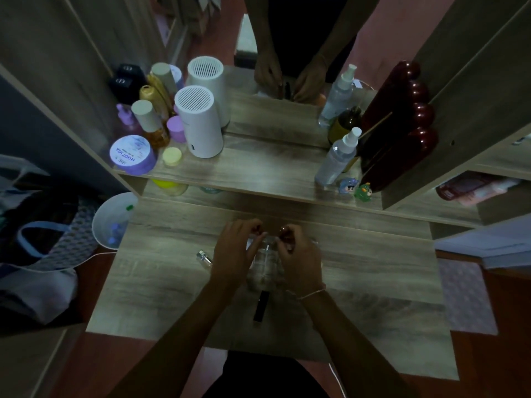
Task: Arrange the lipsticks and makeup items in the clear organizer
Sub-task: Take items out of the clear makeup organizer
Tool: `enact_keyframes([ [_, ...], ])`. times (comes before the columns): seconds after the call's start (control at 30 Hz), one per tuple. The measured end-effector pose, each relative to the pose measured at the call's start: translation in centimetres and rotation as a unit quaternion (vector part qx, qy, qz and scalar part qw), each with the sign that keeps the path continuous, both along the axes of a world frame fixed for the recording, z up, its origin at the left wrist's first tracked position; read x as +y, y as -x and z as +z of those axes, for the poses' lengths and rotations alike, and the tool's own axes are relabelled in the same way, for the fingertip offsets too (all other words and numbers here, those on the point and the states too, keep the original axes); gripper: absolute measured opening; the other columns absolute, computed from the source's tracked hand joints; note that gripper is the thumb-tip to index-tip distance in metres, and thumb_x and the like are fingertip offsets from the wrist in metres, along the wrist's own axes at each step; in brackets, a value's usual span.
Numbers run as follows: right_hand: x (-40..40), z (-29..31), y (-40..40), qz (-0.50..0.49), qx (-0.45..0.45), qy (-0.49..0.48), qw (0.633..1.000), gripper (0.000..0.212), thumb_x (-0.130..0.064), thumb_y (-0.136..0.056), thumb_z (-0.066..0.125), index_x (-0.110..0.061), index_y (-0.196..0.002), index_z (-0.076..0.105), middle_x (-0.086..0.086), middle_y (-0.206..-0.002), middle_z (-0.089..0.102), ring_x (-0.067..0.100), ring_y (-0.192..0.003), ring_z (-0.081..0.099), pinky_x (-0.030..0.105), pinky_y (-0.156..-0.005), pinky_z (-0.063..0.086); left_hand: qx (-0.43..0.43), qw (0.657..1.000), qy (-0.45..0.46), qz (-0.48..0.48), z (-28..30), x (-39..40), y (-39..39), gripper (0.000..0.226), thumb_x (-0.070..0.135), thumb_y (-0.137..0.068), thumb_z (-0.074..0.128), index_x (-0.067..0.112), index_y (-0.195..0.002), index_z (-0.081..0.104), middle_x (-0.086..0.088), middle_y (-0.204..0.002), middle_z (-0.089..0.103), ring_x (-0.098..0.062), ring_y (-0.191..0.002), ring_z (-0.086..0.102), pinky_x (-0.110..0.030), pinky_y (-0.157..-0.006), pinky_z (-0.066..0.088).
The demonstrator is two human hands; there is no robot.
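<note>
Both hands over the clear organizer [265, 264], which sits mid-desk on the wooden desk [373, 282]. My left hand [232, 254] is on its left side, my right hand [298, 254] on its right, fingertips of both curled in over the far rim. Right fingers look pinched on something small and dark red at the organizer's far edge; too dim to say what it is. Left fingers are bent close together near the rim; can't tell if they clamp anything.

Loose items, relative to the organizer:
- 1 black lipstick tube [261, 307] lying flat just on the near side, between my wrists.
- 1 small clear-and-silver item [204, 257] just left, partly hidden by my left hand.

Organizer contents: can't read through the glare.

Raised shelf beyond the organizer, in front of a mirror:
- 1 white cylinder [198, 122] with slotted top, far left.
- 1 purple-lidded jar [132, 154], further left.
- 1 small yellow-lidded pot [171, 157] between jar and cylinder.
- 1 clear spray bottle [339, 156], far right.
- 2 tiny figurines [356, 189] at its base.
- 1 dark red bubbled object [402, 150] right of the bottle.
</note>
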State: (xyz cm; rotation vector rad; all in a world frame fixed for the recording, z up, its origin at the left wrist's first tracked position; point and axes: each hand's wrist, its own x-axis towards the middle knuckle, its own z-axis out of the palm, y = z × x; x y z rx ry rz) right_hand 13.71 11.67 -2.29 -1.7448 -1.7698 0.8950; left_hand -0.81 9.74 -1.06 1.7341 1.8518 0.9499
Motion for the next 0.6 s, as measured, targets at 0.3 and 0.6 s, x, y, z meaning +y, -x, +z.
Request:
enact_keyframes([
  [0.3,0.2,-2.1,-0.2,-0.026,-0.017,0.162,0.986,0.035,-0.016,-0.090,0.062,-0.005,-0.123,0.053,0.012,-0.124,0.061,0.020,-0.114,0.057,0.039,-0.104,0.043,0.021,0.999,0.004,-0.027,-0.3,0.7,-0.2,0.017,0.018,-0.081,0.072,0.012,-0.096,0.065,-0.005,-0.091,0.067,-0.024,-0.087,0.057,-0.025,-0.075,0.035],
  [0.6,0.5,-2.3,-0.4,-0.009,-0.023,0.131,0.991,0.030,-0.017,-0.088,0.063,-0.009,-0.117,0.057,0.009,-0.118,0.063,0.021,-0.110,0.059,0.039,-0.098,0.047,0.011,0.999,0.034,-0.031,-1.6,0.4,-0.3,0.020,0.016,-0.083,0.070,0.011,-0.101,0.065,-0.006,-0.096,0.069,-0.027,-0.091,0.058,-0.036,-0.079,0.043],
])
